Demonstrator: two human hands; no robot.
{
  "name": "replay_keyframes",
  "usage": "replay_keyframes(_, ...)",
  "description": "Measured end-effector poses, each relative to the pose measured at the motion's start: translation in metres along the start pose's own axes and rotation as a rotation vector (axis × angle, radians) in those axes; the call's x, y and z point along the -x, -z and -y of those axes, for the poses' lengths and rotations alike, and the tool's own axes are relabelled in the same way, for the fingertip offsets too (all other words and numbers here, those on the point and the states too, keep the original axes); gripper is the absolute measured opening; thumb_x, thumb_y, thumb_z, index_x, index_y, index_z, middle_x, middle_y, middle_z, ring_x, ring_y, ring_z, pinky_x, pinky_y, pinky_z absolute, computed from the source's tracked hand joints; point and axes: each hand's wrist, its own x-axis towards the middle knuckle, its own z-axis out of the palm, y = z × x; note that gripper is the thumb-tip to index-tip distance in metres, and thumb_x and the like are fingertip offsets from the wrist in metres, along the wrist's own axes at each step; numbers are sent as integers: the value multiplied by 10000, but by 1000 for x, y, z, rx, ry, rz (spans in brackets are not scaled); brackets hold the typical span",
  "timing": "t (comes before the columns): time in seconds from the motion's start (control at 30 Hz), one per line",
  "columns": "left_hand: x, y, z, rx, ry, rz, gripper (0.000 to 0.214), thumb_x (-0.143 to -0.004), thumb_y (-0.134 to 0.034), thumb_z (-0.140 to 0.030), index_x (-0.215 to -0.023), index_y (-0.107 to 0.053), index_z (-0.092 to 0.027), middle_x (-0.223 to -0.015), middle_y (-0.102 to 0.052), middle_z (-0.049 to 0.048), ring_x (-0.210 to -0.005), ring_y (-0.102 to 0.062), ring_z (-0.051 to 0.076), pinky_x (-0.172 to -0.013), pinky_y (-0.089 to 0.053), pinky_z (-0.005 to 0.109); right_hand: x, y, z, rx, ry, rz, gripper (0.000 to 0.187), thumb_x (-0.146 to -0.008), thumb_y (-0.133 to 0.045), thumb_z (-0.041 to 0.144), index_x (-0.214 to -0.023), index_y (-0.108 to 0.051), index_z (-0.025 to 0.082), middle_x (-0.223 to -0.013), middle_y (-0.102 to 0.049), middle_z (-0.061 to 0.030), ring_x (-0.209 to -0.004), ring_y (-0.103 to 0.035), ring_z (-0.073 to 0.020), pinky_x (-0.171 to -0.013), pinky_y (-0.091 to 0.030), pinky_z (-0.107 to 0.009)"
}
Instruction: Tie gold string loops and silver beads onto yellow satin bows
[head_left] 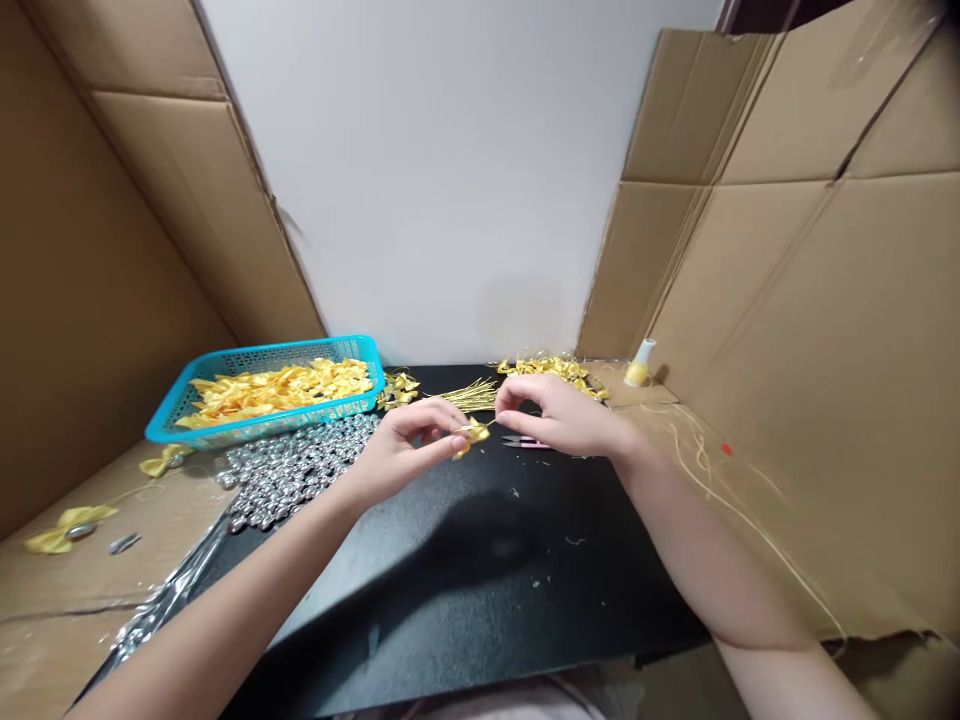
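A small yellow ribbon bow (475, 436) is pinched between the thumb and fingers of my left hand (411, 440), above the black tabletop. To its right, my right hand (559, 412) has thumb and index finger closed on a thin yellowish strand that runs to the bow; whether it is thread or wire I cannot tell. Thread snips (517, 442) with a pink handle lie just below the right hand, partly hidden by it. Behind the hands is a bundle of gold twist ties (471, 395).
At left stands a turquoise basket (166, 428) of yellow bows, with silver domed beads (300, 468) piled before it. More gold bows (562, 372) lie at the back. A thread cone (640, 363) stands at right near loose thread (739, 510). Cardboard walls (832, 330) flank the table.
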Motion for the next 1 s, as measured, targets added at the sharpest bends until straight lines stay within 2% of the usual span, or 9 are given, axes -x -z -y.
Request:
replay_keyframes(0.1, -3, 6, -6, -133, -77, 102, 88, -781, -699, -260, -777, -730, -178, -825, -699, 66, -767, -616, 156, -624, -435, 248, 0, 3, 0, 11, 29, -9, 107, -881, -515, 214, -813, -583, 165, -819, -635, -26, -751, -561, -131, -716, -438, -257)
replay_keyframes(0.17, -7, 6, -10, -104, -13, 120, 136, -786, -690, -299, -771, -716, -166, -778, -696, 58, -741, -615, 157, -642, -452, 258, 1, 6, 0, -1, 46, 5, 111, -886, -515, 226, -817, -581, 168, -821, -635, -25, -758, -563, -133, -720, -441, -258)
replay_keyframes(0.27, -19, 2, -15, 21, 144, 72, 205, -783, -678, -354, -728, -673, -156, -700, -673, 25, -667, -595, 132, -655, -466, 253, 4, 10, 2, -15, 49, 30, 112, -887, -517, 225, -815, -584, 172, -805, -636, -21, -742, -567, -132, -708, -445, -258)
replay_keyframes(0.37, -38, -4, -18, 90, 199, 51, 216, -756, -691, -369, -735, -651, -158, -697, -662, 10, -671, -587, 123, -677, -461, 241, 5, 13, 3, -12, 37, 8, 105, -880, -516, 201, -811, -590, 173, -783, -637, -15, -720, -568, -127, -688, -446, -255)
replay_keyframes(0.57, -57, -7, -21, 22, 71, -64, 224, -762, -666, -374, -725, -610, -160, -676, -588, -8, -625, -500, 102, -597, -400, 211, 4, 13, -4, -8, 21, -7, 97, -871, -524, 194, -807, -592, 169, -799, -646, -18, -741, -583, -132, -707, -454, -263)
replay_keyframes(0.7, -46, -6, -34, -276, 19, 112, 213, -780, -648, -348, -696, -654, -153, -585, -536, -19, -551, -414, 93, -526, -334, 213, 5, 11, -5, -31, 42, -39, 111, -884, -517, 222, -824, -597, 172, -804, -646, -20, -749, -587, -130, -705, -456, -259)
replay_keyframes(0.8, -38, -8, -40, -413, 68, 111, 168, -788, -622, -310, -749, -687, -160, -605, -573, -17, -540, -412, 92, -512, -324, 209, 6, 9, -3, -39, 65, -73, 111, -878, -527, 226, -814, -599, 172, -800, -644, -18, -741, -584, -128, -699, -453, -259)
replay_keyframes(0.9, -36, -12, -38, -359, 160, 171, 189, -777, -629, -324, -712, -685, -155, -592, -577, -18, -518, -410, 86, -497, -318, 205, 8, 8, 1, -27, 84, -116, 107, -868, -540, 217, -791, -600, 172, -787, -642, -14, -732, -577, -126, -708, -448, -264)
replay_keyframes(1.0, -37, -17, -32, -143, 260, 229, 251, -741, -672, -389, -694, -684, -142, -606, -604, 1, -548, -478, 105, -520, -353, 215, 10, 8, 4, -12, 98, -148, 98, -857, -547, 197, -774, -596, 175, -764, -635, -8, -718, -570, -124, -705, -442, -264)
